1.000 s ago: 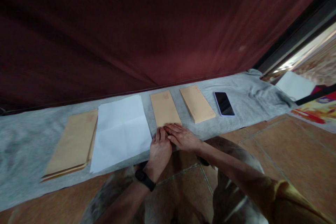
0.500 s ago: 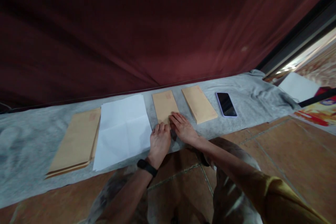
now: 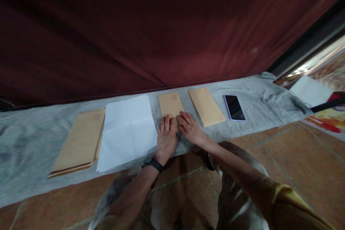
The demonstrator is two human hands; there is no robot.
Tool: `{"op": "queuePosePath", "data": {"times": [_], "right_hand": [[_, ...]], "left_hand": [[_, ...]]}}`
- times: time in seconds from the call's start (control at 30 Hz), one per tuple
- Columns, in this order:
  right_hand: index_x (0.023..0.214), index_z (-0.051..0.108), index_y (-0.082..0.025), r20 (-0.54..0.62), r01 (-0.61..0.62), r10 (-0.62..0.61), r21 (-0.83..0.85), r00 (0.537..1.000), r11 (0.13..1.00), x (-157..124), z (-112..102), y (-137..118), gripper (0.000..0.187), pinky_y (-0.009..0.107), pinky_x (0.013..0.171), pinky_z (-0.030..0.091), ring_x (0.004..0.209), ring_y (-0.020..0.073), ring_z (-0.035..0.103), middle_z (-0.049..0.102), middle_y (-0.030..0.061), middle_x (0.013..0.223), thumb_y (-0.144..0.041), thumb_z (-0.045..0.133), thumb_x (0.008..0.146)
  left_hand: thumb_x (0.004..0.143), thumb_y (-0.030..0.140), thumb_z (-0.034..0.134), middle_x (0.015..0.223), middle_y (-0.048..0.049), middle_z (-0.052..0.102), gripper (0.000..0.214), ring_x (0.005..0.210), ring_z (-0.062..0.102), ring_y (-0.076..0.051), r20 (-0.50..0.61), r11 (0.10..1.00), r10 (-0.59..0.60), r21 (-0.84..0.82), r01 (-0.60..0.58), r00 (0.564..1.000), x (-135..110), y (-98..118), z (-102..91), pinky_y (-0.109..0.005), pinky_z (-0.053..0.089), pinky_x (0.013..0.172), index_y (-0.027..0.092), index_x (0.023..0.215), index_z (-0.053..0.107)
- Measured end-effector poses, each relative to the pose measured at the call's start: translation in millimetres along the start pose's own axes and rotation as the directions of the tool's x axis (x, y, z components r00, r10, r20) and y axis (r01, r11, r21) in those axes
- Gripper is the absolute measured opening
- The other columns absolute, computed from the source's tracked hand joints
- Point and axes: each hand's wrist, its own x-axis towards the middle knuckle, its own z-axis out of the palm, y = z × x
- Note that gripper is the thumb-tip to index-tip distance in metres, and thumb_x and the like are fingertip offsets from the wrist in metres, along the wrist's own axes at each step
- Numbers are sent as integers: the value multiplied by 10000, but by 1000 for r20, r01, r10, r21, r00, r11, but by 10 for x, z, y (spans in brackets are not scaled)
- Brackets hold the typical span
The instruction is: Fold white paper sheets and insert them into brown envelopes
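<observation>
A brown paper envelope (image 3: 170,104) lies flat on a grey cloth in front of me, with reddish print at its far end. Across its near end rests my left hand (image 3: 166,136), fingers stretched out, a dark band on the wrist. My right hand (image 3: 191,128) lies at the envelope's near right edge, fingers extended and open. The hands cover the near end of the envelope. To their left is a stack of white paper sheets (image 3: 128,133) with faint creases. Close on the right side sits a second pile of brown envelopes (image 3: 207,107).
More brown envelopes (image 3: 79,140) lie stacked left of the paper. A phone (image 3: 234,107) in a light purple case rests at the right on the grey cloth (image 3: 256,97). Dark red fabric (image 3: 161,36) hangs behind. Brown floor tiles (image 3: 293,158) run along the near edge.
My left hand has slid forward onto the envelope, its fingers straightening from a curled pose. My right hand has shifted slightly right. The view has moved a little.
</observation>
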Motion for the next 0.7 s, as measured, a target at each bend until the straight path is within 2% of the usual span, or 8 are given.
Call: {"op": "queuePosePath", "data": {"times": [0.13,0.3,0.5,0.7], "right_hand": [[1479,486,-130,-7,-18,18,4,1000,1000,-18,-31,52,518,494,1225,313,1514,277,286,378,151,1604,-233,499,971],[1506,449,-130,5,-53,53,-17,999,998,-44,-53,115,548,505,1228,301,1518,291,272,378,147,1605,-248,505,974],[1511,441,-127,1,-67,67,-37,998,997,-79,-53,210,541,498,1214,321,1518,290,276,372,157,1606,-237,476,981],[1516,432,-142,-20,-53,52,-38,998,998,-92,-32,290,542,529,1199,332,1500,298,312,373,161,1604,-215,467,981]], "left_hand": [[880,19,391,1596,-196,354,604,1519,259,-314,27,999,-9,-52,10,1000,-6,-39,7,-509,294,1208,100,1478,408],[859,0,363,1604,-192,332,615,1530,228,-299,32,996,-8,-84,11,999,-11,-62,13,-496,281,1218,99,1464,419],[819,-25,368,1600,-184,345,654,1524,248,-305,23,998,20,-64,-19,1000,-18,-74,-11,-504,306,1207,106,1457,433],[838,-27,344,1566,-184,413,633,1499,311,-300,11,999,47,-6,-47,999,-19,-61,-51,-499,334,1196,105,1447,457]]}}
